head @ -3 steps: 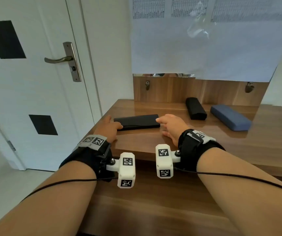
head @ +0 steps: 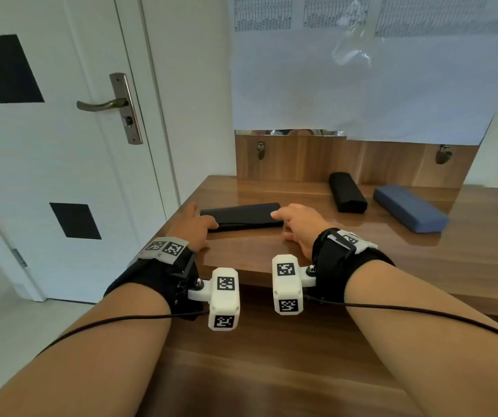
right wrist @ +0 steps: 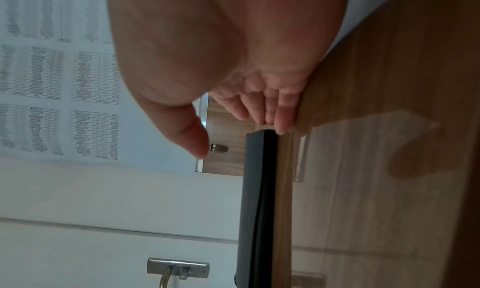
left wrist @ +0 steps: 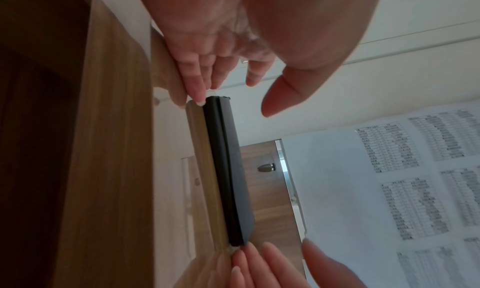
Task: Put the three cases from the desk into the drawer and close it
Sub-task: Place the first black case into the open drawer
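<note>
A flat black case (head: pixel 241 216) lies on the wooden desk (head: pixel 331 260) near its front left. My left hand (head: pixel 201 219) touches the case's left end and my right hand (head: pixel 282 225) touches its right end. In the left wrist view the fingertips (left wrist: pixel 198 99) rest against the case (left wrist: pixel 228 169) at desk level, with the thumb held apart. The right wrist view shows the same: fingertips (right wrist: pixel 281 126) at the case (right wrist: pixel 255 200), thumb off it. A thicker black case (head: pixel 347 192) and a blue case (head: pixel 410 207) lie further back on the right.
A wooden back panel (head: pixel 301 161) with two knobs closes off the desk's far side, and a large paper sheet (head: pixel 362 85) hangs above it. A white door (head: pixel 61 161) with a metal handle (head: pixel 103 105) stands to the left. Below the desk's front edge runs a wooden front (head: pixel 271 371).
</note>
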